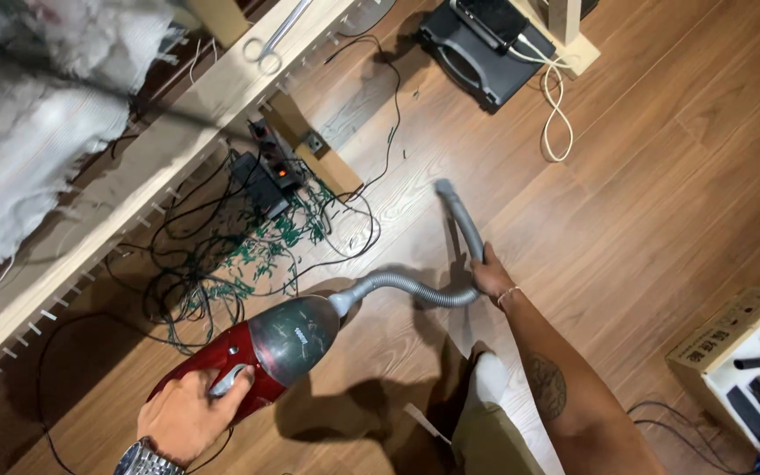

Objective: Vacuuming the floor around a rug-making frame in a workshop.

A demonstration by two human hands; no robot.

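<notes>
Under the left hand (188,412): a red handheld vacuum (261,352)
Left hand grips its handle; right hand (490,277), beyond, closes around the grey hose nozzle (461,215) over the floor (644,202)

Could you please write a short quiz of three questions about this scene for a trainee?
1. True or false: the left hand holds the red handheld vacuum cleaner.
2. What does the right hand hold?
3. The green scraps lie: A) near tangled black cables, B) inside the cardboard box.

Key: 1 true; 2 the grey ribbed hose, at its nozzle end; 3 A.
</notes>
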